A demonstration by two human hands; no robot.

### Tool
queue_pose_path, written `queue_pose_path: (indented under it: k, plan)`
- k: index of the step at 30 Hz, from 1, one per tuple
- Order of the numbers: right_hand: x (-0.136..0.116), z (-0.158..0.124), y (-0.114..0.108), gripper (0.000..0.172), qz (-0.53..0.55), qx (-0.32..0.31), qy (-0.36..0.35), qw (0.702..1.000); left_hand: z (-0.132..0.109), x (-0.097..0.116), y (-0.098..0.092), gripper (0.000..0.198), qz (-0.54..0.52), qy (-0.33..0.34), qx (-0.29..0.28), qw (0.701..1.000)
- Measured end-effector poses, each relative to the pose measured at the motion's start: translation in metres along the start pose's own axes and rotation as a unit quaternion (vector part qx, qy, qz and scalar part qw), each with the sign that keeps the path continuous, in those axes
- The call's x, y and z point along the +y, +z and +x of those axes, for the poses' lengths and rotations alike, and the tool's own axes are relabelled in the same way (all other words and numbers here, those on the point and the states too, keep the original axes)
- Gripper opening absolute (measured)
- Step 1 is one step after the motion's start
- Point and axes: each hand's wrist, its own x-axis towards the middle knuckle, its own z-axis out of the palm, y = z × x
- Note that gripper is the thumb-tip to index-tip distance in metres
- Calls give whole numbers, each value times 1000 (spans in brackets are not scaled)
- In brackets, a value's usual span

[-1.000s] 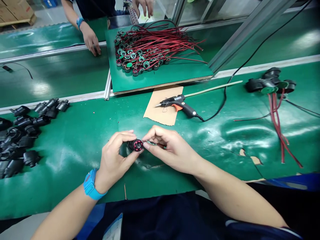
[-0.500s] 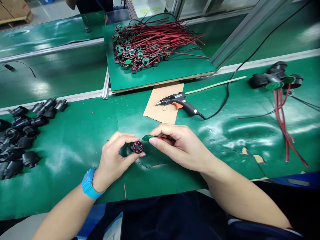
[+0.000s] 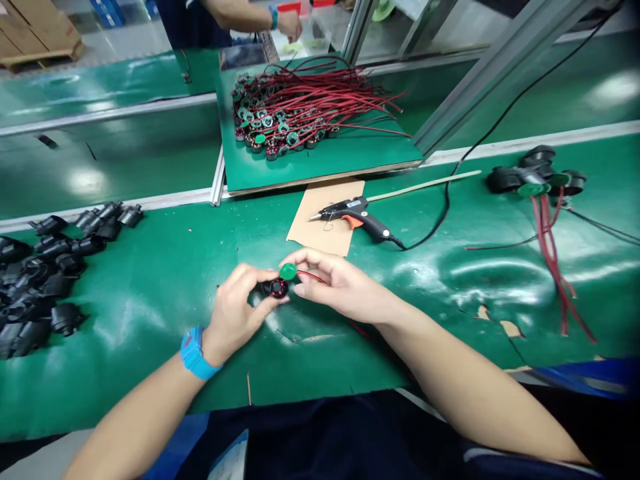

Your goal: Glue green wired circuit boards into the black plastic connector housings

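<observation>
Between the thumb and fingers of my left hand (image 3: 236,308) is a small round motor part (image 3: 279,288), black with red windings showing on its face. My right hand (image 3: 333,280) is closed at a round green circuit board (image 3: 289,271), just above the motor part. A red wire (image 3: 311,275) runs from the board back under my right palm. The board's edge is close to the motor part; I cannot tell whether they touch.
A hot glue gun (image 3: 357,217) lies on cardboard (image 3: 296,230) ahead. Behind it, a raised board (image 3: 320,170) bears many red-wired motor parts (image 3: 280,123). Black housings (image 3: 40,280) lie left; several wired ones (image 3: 537,175) lie right. A co-worker's hand (image 3: 289,25) shows at the back.
The green board has turned to show its flat face and sits closer over the motor part. My right thumb has moved off the board's near edge. A co-worker's arm has come into view.
</observation>
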Motion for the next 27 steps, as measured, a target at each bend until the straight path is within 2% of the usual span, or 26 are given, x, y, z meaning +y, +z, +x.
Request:
queue_pose_path:
  k: [2,5,12,17,21,25,27]
  plan:
    - [1,2,4,33,79,0,8,997,-3,4,-1,23,0,24,27,999]
    - [0,2,13,38,98,16,6,995,-6,8,-3,22,20,52,51,997]
    - [-5,-2,25,34,11,42,-11,999,-9,9,-4,29,46,99,58,992]
    - [-2,-3,31,41,-105,107,-60,987,-13,15,-4,36,65,117,49,990]
    - [1,-2,32,37,-114,95,-79,986,-15,18,-4,39,89,131,42,986]
    - [-6,-3,21,26,-113,50,-59,991,-12,15,-5,32,110,89,26,990]
    - [-11,-4,17,28,-131,27,-35,990,-11,14,-3,27,109,70,40,991]
